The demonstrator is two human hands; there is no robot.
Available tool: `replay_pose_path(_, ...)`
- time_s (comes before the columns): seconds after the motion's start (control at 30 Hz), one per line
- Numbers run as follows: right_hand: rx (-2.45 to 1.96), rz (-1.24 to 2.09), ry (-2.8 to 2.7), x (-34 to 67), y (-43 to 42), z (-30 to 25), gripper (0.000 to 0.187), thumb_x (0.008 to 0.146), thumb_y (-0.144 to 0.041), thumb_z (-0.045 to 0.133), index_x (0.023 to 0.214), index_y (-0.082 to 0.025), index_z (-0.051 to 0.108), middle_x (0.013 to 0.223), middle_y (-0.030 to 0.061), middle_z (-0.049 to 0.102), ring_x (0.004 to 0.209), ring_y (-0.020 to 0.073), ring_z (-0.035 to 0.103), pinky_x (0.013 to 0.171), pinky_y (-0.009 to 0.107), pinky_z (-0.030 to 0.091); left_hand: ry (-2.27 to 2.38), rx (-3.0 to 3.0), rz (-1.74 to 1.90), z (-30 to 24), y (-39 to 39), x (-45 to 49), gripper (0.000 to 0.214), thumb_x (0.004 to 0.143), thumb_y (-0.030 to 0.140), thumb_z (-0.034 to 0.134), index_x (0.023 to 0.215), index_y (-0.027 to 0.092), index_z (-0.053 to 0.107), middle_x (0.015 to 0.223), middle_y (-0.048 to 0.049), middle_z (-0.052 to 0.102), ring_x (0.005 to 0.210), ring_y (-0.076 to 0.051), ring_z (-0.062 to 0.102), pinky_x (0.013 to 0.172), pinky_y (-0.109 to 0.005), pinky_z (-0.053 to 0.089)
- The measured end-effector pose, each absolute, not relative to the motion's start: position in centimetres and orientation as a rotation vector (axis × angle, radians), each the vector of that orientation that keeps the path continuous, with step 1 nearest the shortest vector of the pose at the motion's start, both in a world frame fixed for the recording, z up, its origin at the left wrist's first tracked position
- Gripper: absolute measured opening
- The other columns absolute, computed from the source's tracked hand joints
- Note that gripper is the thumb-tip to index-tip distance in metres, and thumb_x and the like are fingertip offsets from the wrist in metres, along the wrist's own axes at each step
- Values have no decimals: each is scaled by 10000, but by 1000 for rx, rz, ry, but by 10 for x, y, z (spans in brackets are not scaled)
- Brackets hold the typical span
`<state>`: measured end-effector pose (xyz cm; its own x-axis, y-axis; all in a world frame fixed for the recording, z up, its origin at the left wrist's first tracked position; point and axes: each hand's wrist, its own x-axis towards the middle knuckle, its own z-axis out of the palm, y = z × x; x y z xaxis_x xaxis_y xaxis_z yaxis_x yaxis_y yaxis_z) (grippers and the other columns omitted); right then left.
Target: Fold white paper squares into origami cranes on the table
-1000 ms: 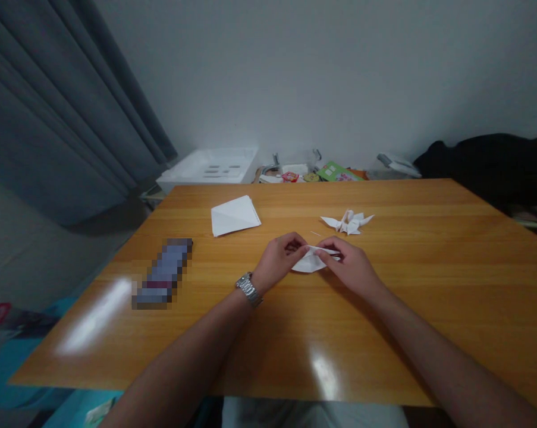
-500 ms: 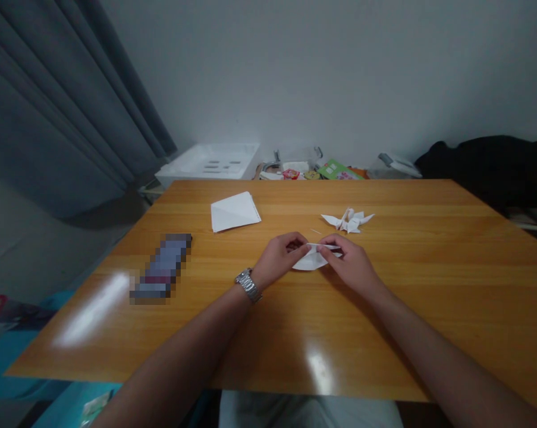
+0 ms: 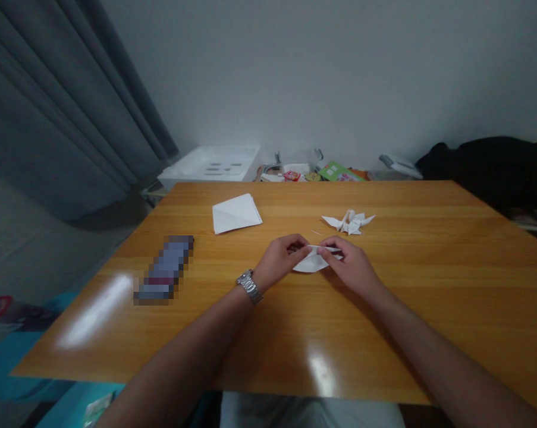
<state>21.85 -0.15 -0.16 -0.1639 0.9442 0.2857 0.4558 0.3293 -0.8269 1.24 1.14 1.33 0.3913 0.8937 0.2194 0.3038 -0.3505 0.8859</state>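
Between both hands is a folded piece of white paper (image 3: pixel 311 262), held just over the middle of the table. My left hand (image 3: pixel 281 259), with a metal watch (image 3: pixel 250 286) on its wrist, pinches the paper's left side between thumb and fingers. The right side is pinched the same way by my right hand (image 3: pixel 349 261), its thumb close to the left thumb near the top edge. My fingers hide part of the folds. Just beyond the right hand, white folded paper cranes (image 3: pixel 351 222) lie together; their exact number is unclear.
A stack of white paper sheets (image 3: pixel 236 214) lies at the back left of the wooden table (image 3: pixel 384 333). Nearer on the left is a pixelated phone (image 3: pixel 166 268). Behind the table stand a white tray (image 3: pixel 212 163) and assorted items, including a green packet (image 3: pixel 338 172).
The view has shifted very slightly. Both hands keep their pinch on the paper, with no clear change in its folds.
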Motion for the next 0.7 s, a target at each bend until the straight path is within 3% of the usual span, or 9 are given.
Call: replay_pose_path(0.7,-1240,774,-1811,218,0,-4,224,915,-433,608,955,-224,678,925,46,732,827,219,678,742,326,529,1024,1902,900,12,10,12,300,955,440,579,911,163,685,867,-41,719,779,-153,641,686,-239,476)
